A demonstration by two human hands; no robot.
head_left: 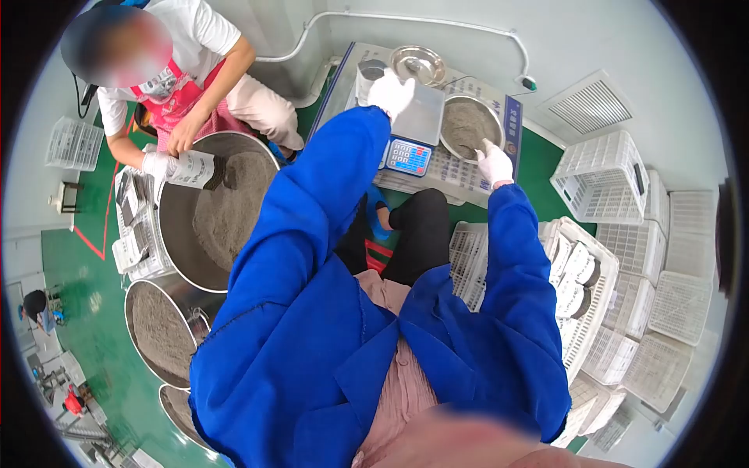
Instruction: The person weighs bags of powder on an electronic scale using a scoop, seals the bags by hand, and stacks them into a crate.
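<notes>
My left hand [392,93], in a white glove, is beside a pale pouch [368,83] with a dark top at the left of the scale's metal plate [421,114]. Its fingers curl at the pouch's edge; part of the grip is hidden. My right hand [495,164], also gloved, reaches over the near right rim of a steel bowl [499,129] of grey granular powder [468,125]. Its fingertips are close together at the powder; whatever they pinch is too small to make out. The scale's blue keypad [409,157] faces me between my arms.
An empty steel bowl [417,65] stands behind the scale. On the left, another person [183,86] holds a printed pouch [195,169] over a large powder drum [178,226]. White crates [601,178] and a basket of filled pouches [576,269] stand at the right.
</notes>
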